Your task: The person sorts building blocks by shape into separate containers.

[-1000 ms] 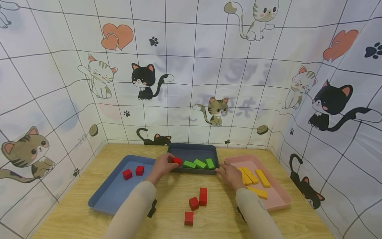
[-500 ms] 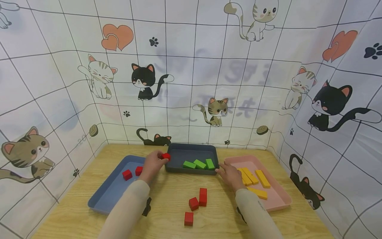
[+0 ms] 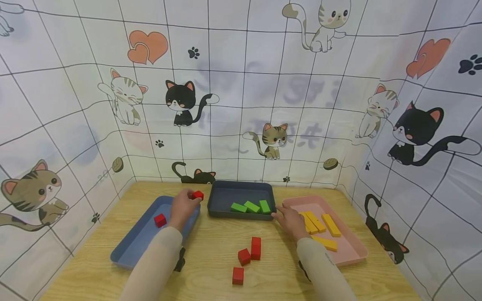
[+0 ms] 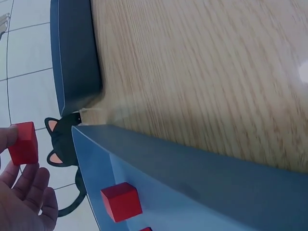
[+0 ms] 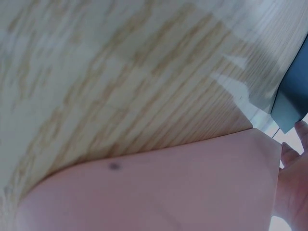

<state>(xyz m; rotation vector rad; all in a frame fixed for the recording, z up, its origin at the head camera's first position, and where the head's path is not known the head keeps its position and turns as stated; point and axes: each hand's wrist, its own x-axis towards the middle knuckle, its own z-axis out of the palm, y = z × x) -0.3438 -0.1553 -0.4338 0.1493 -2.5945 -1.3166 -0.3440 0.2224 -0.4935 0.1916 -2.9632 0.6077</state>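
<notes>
My left hand (image 3: 183, 209) pinches a red block (image 3: 197, 195) between thumb and fingers. It is raised over the far right part of the blue tray (image 3: 124, 255). In the left wrist view the held red block (image 4: 25, 144) hangs above the level of the tray wall, and a red cube (image 4: 121, 201) lies inside the tray. My right hand (image 3: 291, 220) lies between the dark tray (image 3: 241, 216) and the pink tray (image 3: 354, 253), its fingertips at the dark tray's right front corner. Several green blocks (image 3: 251, 206) sit in the dark tray.
Three red blocks, among them an upright one (image 3: 256, 248), stand on the wooden table (image 3: 211, 259) between the arms. Several yellow blocks (image 3: 331, 225) lie in the pink tray. Another red cube (image 3: 160, 220) sits in the blue tray. A cat-patterned cloth (image 3: 241, 96) surrounds the table.
My left hand has carried the red block leftward, out of the dark tray's left front corner and toward the blue tray. The right hand has stayed in place.
</notes>
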